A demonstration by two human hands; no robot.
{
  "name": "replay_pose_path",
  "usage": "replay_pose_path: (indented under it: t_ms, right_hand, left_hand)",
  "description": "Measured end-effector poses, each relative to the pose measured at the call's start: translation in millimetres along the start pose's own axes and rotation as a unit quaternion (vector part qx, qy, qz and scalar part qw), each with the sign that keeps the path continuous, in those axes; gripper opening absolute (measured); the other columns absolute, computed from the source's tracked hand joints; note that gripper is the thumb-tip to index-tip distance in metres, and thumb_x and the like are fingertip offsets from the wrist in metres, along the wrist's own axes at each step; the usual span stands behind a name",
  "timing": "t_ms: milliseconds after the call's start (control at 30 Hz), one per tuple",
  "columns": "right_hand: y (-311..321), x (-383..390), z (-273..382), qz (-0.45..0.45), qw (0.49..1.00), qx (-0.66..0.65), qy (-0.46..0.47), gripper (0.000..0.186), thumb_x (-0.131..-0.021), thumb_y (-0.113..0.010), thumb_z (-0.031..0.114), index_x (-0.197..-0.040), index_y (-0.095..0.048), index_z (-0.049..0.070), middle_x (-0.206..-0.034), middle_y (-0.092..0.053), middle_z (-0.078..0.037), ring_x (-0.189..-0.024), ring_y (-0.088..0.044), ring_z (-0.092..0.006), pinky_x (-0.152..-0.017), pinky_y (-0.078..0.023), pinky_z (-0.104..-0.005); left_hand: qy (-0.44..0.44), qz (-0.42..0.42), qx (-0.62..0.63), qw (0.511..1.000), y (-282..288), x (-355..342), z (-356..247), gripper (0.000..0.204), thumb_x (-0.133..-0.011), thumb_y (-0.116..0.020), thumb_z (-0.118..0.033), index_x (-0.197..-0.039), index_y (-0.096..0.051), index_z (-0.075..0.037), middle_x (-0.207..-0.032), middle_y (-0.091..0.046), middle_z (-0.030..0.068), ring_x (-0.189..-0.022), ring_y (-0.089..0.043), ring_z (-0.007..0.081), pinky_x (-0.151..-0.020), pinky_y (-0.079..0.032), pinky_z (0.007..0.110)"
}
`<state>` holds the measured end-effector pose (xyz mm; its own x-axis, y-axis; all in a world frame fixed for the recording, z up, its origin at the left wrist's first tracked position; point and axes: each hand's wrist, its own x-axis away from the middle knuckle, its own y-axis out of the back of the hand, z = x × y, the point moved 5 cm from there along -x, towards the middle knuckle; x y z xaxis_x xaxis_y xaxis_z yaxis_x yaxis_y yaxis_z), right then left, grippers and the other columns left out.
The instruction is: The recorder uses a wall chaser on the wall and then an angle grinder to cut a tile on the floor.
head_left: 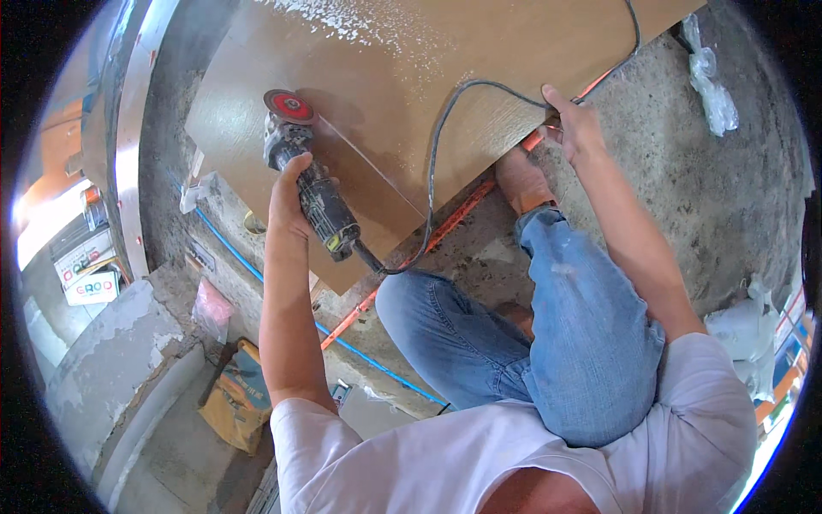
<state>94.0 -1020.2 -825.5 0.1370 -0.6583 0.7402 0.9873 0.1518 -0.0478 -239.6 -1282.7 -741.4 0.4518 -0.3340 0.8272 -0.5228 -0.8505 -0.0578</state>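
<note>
My left hand (294, 201) is wrapped around the body of a dark angle grinder (318, 193). Its red disc (289, 106) is at the upper end, over a large glossy brown slab (368, 94). From near the disc, a thin pale line (368, 158) runs across the slab toward its near edge. The grinder's black power cord (435, 141) loops over the slab to my right hand (578, 128). There the cord passes between thumb and fingers, beside the slab's right edge; some fingertips are hidden.
White flakes (360, 19) lie on the slab's far part. An orange strip (458, 214) runs beneath its near edge, beside my bare foot (522, 178). A blue hose (227, 244) crosses the rough concrete. Plastic wrap (709, 81) lies right; a yellow bag (235, 398) lies lower left.
</note>
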Motion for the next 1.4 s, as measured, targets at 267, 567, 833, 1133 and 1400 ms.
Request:
replay_pose_path:
  t_ms: [267,567,833,1133,1400]
  right_hand:
    - [0.4,2.2,-0.1,0.01,1.0,0.01,0.001,0.033,-0.079,-0.074,0.027,-0.097,-0.06,0.004,-0.082,-0.059,-0.004,-0.071,-0.058,-0.0181,-0.061,-0.054,-0.0335]
    - [1.2,-4.4,-3.0,0.018,0.999,0.025,0.014,0.04,-0.08,-0.073,0.027,-0.107,-0.057,0.001,-0.095,-0.063,-0.008,-0.08,-0.062,-0.0195,-0.062,-0.056,-0.033]
    - [1.1,0.4,-2.0,-0.001,1.0,0.022,0.009,0.041,-0.08,-0.073,0.027,-0.107,-0.057,0.0,-0.097,-0.062,-0.008,-0.081,-0.061,-0.0197,-0.062,-0.056,-0.0334]
    - [-0.5,0.9,-4.2,0.002,1.0,0.022,0.011,0.038,-0.079,-0.073,0.027,-0.102,-0.06,0.0,-0.092,-0.063,-0.008,-0.079,-0.061,-0.0187,-0.062,-0.055,-0.0338]
    - [0.8,-4.4,-3.1,0.021,0.999,0.013,0.023,0.041,-0.078,-0.073,0.028,-0.104,-0.059,0.0,-0.092,-0.064,-0.008,-0.079,-0.062,-0.0187,-0.063,-0.054,-0.0347]
  left_hand:
    - [0.02,0.009,0.014,1.0,-4.1,5.2,4.4,0.027,-0.079,-0.066,-0.023,-0.092,-0.055,-0.003,-0.073,-0.061,0.0104,-0.059,-0.063,0.0263,-0.052,-0.056,0.039]
    - [0.012,0.018,0.012,1.0,-7.1,14.0,14.7,0.024,-0.079,-0.065,-0.023,-0.089,-0.056,-0.004,-0.069,-0.061,0.0093,-0.057,-0.062,0.0238,-0.054,-0.055,0.035]
    - [0.0,-0.015,0.008,1.0,-5.7,22.2,23.1,0.024,-0.079,-0.065,-0.023,-0.089,-0.056,-0.003,-0.071,-0.061,0.0097,-0.057,-0.062,0.0239,-0.053,-0.055,0.036]
    - [0.012,0.002,-0.007,1.0,4.3,23.6,33.4,0.023,-0.081,-0.061,-0.023,-0.092,-0.056,-0.003,-0.076,-0.063,0.0096,-0.061,-0.063,0.0237,-0.058,-0.056,0.036]
    - [-0.002,-0.026,-0.005,1.0,-9.4,32.6,36.6,0.025,-0.079,-0.062,-0.023,-0.091,-0.055,-0.001,-0.07,-0.059,0.0097,-0.057,-0.061,0.0228,-0.054,-0.053,0.035]
